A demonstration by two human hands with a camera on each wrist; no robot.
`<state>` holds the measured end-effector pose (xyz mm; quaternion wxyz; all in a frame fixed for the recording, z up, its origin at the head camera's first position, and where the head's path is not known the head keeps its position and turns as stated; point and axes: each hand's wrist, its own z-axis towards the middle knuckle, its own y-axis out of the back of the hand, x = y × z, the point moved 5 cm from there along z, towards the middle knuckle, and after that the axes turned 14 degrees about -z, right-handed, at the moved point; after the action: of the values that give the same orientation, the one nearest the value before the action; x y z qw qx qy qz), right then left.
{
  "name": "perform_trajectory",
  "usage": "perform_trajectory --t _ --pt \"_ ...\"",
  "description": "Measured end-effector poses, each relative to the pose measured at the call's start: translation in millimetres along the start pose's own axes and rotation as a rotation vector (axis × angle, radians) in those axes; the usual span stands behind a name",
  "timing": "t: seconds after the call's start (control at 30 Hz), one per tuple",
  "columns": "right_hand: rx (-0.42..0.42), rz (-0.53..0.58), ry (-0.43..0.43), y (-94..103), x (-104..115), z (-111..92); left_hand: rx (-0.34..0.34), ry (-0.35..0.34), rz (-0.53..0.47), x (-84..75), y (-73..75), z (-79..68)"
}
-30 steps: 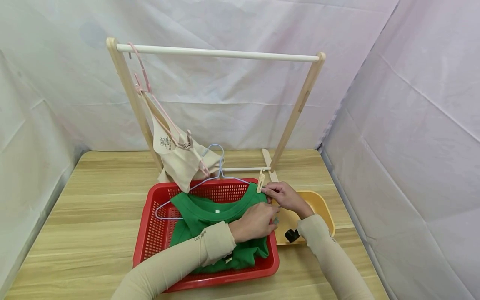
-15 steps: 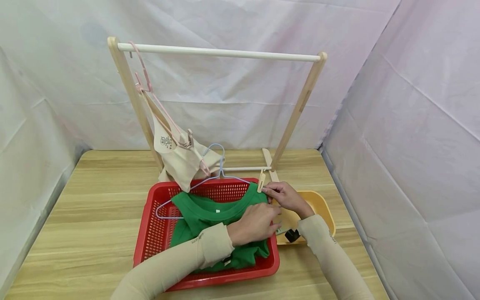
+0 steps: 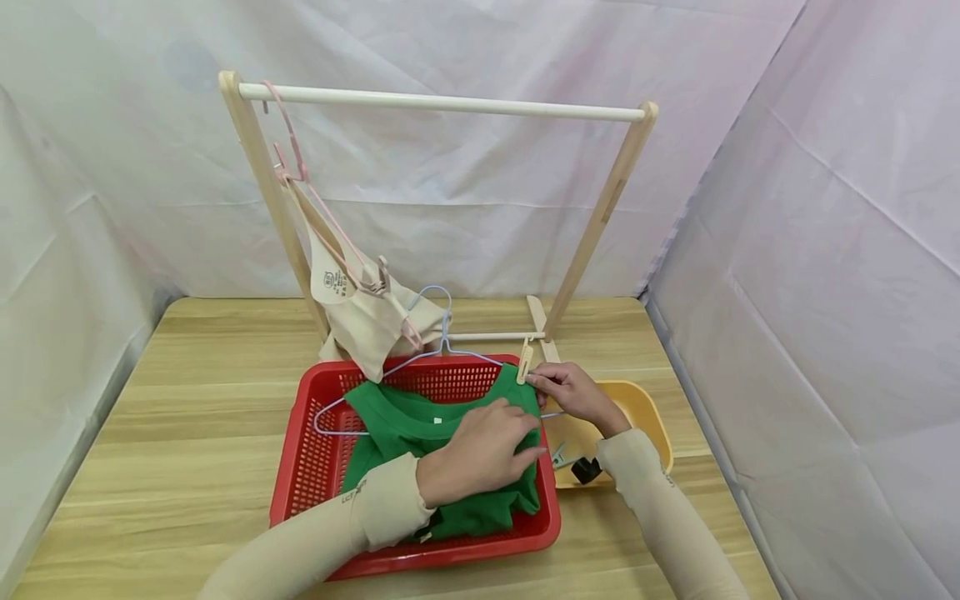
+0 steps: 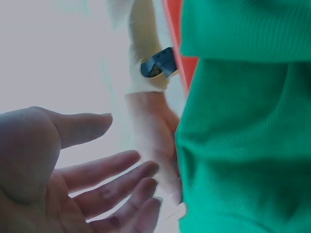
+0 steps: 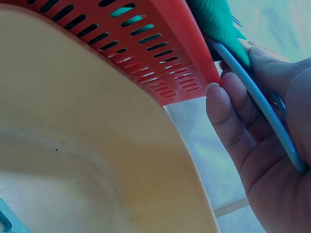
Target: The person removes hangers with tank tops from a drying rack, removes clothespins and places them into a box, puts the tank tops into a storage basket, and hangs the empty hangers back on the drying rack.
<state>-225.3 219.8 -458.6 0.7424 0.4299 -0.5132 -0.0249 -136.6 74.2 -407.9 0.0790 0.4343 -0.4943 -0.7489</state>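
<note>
From the head view, I see a green shirt (image 3: 412, 429) lying in a red basket (image 3: 487, 550) on the wooden bench (image 3: 165, 450), a light blue hanger (image 3: 446, 343) through it with the hook toward the rack (image 3: 442, 102). The right hand (image 3: 573, 392) pinches the shirt at its right-hand shoulder, just beside an upright cream clothespin (image 3: 528, 358). The left hand (image 3: 480, 454) is over the shirt, fingers relaxed, thumb apart; whether it touches the cloth I can't tell from here. To the right of the basket, a yellow tray (image 3: 647, 408) contains a pale green clip (image 3: 562, 459). At the rack's left end a pink hanger (image 3: 288, 133) carries a cream garment (image 3: 352, 325) whose lower edge reaches the basket.

From the left wrist, the left hand's grip is spread wide and holds nothing; its fingertips stand apart from the green cloth. The right hand shows beyond them.

From the right wrist, the right hand's grip is bent around the blue hanger, thumb pressing the green cloth, fingertips near the basket's corner, with the tray below.
</note>
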Motion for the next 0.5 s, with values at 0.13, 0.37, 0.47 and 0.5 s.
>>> perform_trajectory --t 0.13,0.37,0.47,0.5 --pt "0.004 -0.007 -0.015 0.5 -0.5 0.2 0.000 0.018 0.009 3.4 9.9 -10.5" --pt "0.004 -0.015 -0.024 1.1 2.9 -0.6 -0.033 0.084 -0.005 18.2 28.6 -30.9" --pt "0.001 -0.024 -0.025 1.3 3.5 -0.8 -0.058 0.123 -0.012 27.9 36.6 -39.0" --pt "0.000 -0.027 -0.027 1.3 3.4 -0.9 -0.062 0.138 -0.013 31.3 38.9 -41.8"
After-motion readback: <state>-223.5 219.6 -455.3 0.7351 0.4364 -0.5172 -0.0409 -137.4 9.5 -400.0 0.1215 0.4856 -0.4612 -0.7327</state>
